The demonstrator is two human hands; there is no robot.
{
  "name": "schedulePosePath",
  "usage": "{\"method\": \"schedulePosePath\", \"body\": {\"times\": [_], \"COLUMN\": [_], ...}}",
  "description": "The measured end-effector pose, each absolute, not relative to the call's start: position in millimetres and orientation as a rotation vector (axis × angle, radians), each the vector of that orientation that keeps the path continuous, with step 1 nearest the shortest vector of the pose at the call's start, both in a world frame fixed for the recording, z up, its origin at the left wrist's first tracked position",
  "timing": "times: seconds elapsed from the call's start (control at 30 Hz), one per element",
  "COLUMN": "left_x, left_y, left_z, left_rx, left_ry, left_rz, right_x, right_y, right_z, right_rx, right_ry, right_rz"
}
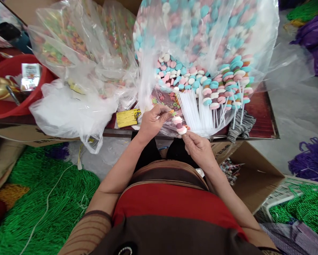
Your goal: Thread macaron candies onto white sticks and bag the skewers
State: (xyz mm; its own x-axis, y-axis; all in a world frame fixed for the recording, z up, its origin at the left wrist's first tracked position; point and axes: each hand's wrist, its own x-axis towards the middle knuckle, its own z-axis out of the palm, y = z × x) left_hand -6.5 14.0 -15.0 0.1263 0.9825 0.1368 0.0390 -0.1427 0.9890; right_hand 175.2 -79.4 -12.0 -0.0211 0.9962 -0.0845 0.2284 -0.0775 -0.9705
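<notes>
Between my two hands, over the table's front edge, is a candy skewer [178, 124] with pink-white discs and darker pieces. My left hand [154, 122] pinches a small orange-green ring candy [172, 113] at its upper end. At the lower end, my right hand [197, 146] has its fingers closed; the stick it seems to grip is mostly hidden. Just beyond lie white sticks [192, 109] in a bundle and loose ring candies [172, 97]. Finished-looking candy skewers [227, 85] are heaped to the right, beside loose pink, white and blue candy discs [181, 75].
A large clear bag of candy discs [201, 28] stands at the back, with bags of ring candies [68, 39] to its left. Yellow twist ties [127, 118], a red basin [39, 86] and striped gloves [241, 124] are on the table. An open cardboard box [256, 173] sits below right.
</notes>
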Motion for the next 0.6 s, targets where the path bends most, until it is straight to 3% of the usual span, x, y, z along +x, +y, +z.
{"method": "schedulePosePath", "body": {"times": [0.13, 0.4, 0.6], "left_x": [-6, 20, 21], "left_y": [8, 5, 7], "left_z": [-11, -13, -12], "left_rx": [1.554, 1.058, 1.012], "left_ry": [1.061, 0.888, 0.848], "left_rz": [1.168, 1.211, 1.034], "right_x": [177, 162, 164], "right_y": [-77, -68, -59], "right_z": [-10, -23, -34], "right_rx": [-1.424, -1.306, -1.328], "right_ry": [-1.365, -1.252, -1.049], "right_rz": [1.191, 1.356, 1.263]}}
